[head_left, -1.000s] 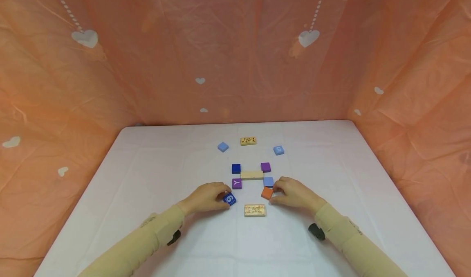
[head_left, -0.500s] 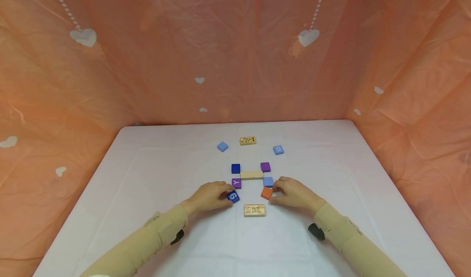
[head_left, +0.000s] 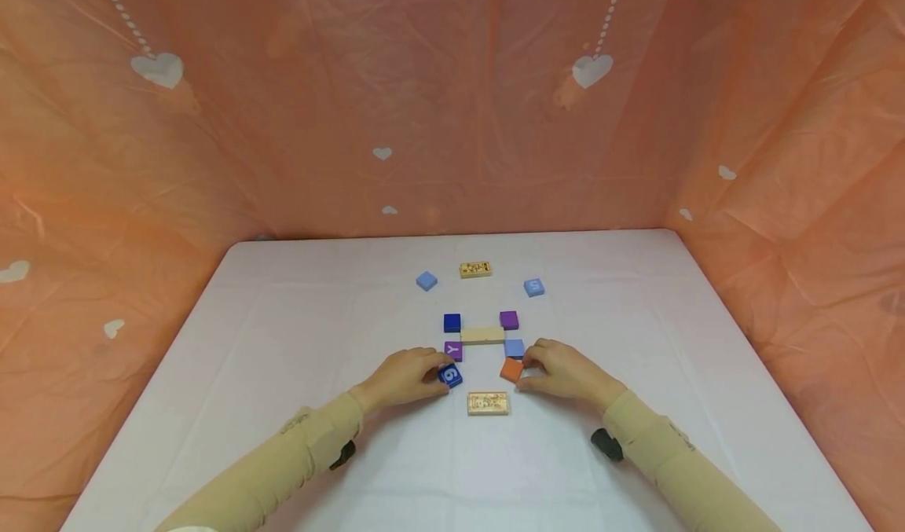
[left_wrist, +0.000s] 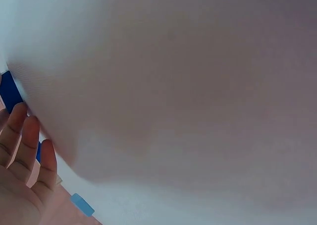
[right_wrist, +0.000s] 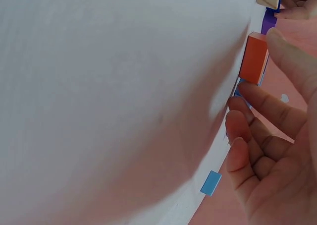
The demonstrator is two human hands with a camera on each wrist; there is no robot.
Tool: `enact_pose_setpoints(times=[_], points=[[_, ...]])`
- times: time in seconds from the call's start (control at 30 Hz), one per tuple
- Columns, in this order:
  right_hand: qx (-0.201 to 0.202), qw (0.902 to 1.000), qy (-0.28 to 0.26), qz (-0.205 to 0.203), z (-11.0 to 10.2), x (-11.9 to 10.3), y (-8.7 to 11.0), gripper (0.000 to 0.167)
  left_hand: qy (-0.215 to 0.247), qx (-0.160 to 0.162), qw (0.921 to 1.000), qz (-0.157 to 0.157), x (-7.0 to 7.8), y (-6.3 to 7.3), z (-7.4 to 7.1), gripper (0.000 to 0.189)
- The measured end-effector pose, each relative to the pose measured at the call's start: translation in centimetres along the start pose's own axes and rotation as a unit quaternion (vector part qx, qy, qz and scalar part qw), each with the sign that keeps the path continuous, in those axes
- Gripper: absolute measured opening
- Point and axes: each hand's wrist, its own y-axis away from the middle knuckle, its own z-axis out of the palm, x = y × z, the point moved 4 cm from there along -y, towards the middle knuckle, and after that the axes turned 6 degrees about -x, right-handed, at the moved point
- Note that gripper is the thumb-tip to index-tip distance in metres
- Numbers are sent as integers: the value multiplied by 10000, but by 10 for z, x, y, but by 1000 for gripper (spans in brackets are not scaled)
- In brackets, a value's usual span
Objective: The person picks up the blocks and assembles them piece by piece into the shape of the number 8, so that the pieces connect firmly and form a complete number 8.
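My left hand (head_left: 406, 376) pinches a dark blue square block (head_left: 450, 375) marked 6 between thumb and fingers. The block sits slightly turned, just in front of a purple block (head_left: 453, 350) marked Y. In the left wrist view the dark blue block (left_wrist: 11, 91) shows at the left edge, by the fingertips. On the other side, my right hand (head_left: 569, 371) has its thumb and index finger at opposite corners of an orange block (head_left: 511, 370). This one is also turned, close in front of a light blue block (head_left: 514, 348). The right wrist view shows the orange block's side (right_wrist: 252, 61) between them.
A plain wooden bar (head_left: 482, 335) lies between the block columns, with a dark blue block (head_left: 452, 323) and a purple block (head_left: 509, 320) behind. A patterned wooden tile (head_left: 488, 403) lies in front. Farther back are another patterned tile (head_left: 475, 269) and two light blue blocks (head_left: 426, 280).
My left hand has slid the dark blue block a little right and away from me, up toward the purple Y block, turning it slightly. The right hand and orange block stay nearly still.
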Motion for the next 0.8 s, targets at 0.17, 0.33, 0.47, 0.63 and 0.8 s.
enact_pose_setpoints(times=[0.17,0.33,0.47,0.63,0.8], points=[[-6,10000,-5,27,0,1,-1,34,153,-8,9999,-72,-1,0,0,41],[5,10000,-13,-14,0,0,0,34,451,-2,9987,-243,-4,0,2,38],[32,10000,51,-45,0,0,0,34,611,36,9977,-304,-8,0,3,33],[89,9999,84,-61,0,-1,0,34,728,67,9969,-300,-10,-1,3,30],[109,9999,62,-1,2,0,-1,33,709,62,9969,-325,-9,-1,2,30]])
